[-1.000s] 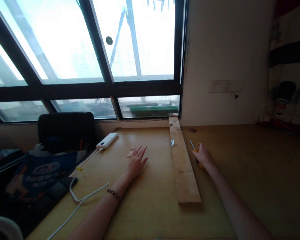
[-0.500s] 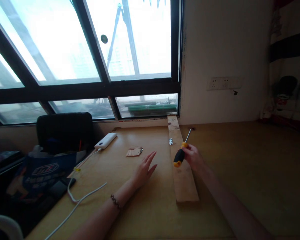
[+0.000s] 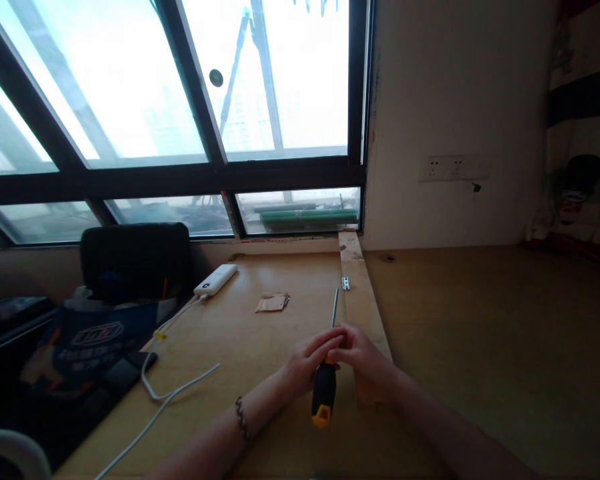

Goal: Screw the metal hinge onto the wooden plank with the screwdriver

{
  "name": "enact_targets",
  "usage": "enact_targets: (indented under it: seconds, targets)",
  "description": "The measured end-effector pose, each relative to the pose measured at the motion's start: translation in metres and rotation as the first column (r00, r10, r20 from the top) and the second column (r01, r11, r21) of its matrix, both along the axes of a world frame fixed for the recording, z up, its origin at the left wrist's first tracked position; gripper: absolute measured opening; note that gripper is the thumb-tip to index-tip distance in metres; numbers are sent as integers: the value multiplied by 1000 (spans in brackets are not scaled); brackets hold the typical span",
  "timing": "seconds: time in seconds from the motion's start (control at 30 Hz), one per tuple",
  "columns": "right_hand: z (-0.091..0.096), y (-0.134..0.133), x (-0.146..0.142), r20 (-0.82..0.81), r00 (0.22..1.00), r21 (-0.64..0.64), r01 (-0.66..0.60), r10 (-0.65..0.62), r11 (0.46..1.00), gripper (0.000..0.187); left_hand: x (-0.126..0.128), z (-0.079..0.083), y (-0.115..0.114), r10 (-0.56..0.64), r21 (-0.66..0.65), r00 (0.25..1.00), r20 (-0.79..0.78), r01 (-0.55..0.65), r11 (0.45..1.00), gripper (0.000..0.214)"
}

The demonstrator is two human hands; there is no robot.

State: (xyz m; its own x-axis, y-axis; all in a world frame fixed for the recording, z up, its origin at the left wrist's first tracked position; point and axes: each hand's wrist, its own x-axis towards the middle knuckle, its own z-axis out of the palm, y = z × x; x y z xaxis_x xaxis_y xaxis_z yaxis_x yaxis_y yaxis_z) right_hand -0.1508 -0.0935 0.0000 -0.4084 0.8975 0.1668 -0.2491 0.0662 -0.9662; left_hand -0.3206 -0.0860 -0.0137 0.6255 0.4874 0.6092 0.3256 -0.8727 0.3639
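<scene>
Half a second earlier, the left hand (image 3: 300, 367) had lain apart from the tool; now it had come rightward to meet the screwdriver (image 3: 324, 393). The screwdriver had swung left, from over the wooden board (image 3: 373, 307) to just beside it, and the right hand (image 3: 367, 357) had followed, its wrist above the board's near end. The small tan piece (image 3: 271, 303), the white power bank (image 3: 216, 280) and the metal hinge (image 3: 345, 283) on the board's left edge lay as before.

At far left, a blue bag (image 3: 97, 333) bore a badge and rows of pale characters, all too blurred to read.

The left hand's fingers were pressed together and extended to the screwdriver's collar; whether they gripped it could not be told. The black-and-yellow handle hung toward the wearer, its shaft aimed up near the hinge. The right hand's thumb and fingers pinched the screwdriver where shaft met handle.
</scene>
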Motion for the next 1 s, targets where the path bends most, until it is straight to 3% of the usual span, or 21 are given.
enact_targets:
  seconds: [0.1,0.17,0.23,0.27,0.3,0.33,0.37,0.4,0.5,0.57,0.63,0.73,0.8,1.0]
  targets:
    - [9,10,14,72,997,120,-5,-3,993,24,-2,0,0,57,-83,977,204,-41,996,42]
    - [13,30,33,130,968,169,191,-214,967,25,-4,8,4,178,-180,911,373,-118,977,34]
    - [14,61,57,168,830,198,500,-532,843,27,-4,23,14,317,-287,808,496,-192,939,27]
    - [12,78,69,198,717,211,635,-669,743,31,-4,33,22,370,-341,753,544,-205,918,26]
    - [11,96,80,249,621,209,715,-743,668,40,-3,43,32,402,-388,694,597,-189,902,26]
    - [9,113,89,311,581,147,752,-752,642,52,-1,55,45,420,-433,640,644,-148,889,26]
    - [7,129,96,348,596,31,765,-724,644,60,1,66,60,434,-463,573,695,-104,880,26]
    - [5,141,101,322,678,-97,718,-661,689,62,3,77,75,448,-495,517,729,-53,867,26]
    - [-3,164,103,84,922,-369,382,-378,847,44,10,106,121,557,-634,384,736,105,766,25]
    - [-11,169,99,-53,979,-447,155,-199,881,27,17,120,143,591,-696,397,703,214,685,24]
    - [-19,170,94,-108,989,-513,33,-103,858,22,25,126,156,565,-717,461,685,284,637,25]
    - [-25,169,88,-106,988,-571,31,-111,820,27,39,123,162,518,-745,561,646,313,589,26]
    - [-25,167,86,-101,985,-564,59,-140,824,30,47,116,164,531,-771,586,613,297,563,27]
    - [-18,160,83,-49,984,-486,124,-169,865,35,51,100,168,565,-765,535,628,291,574,28]
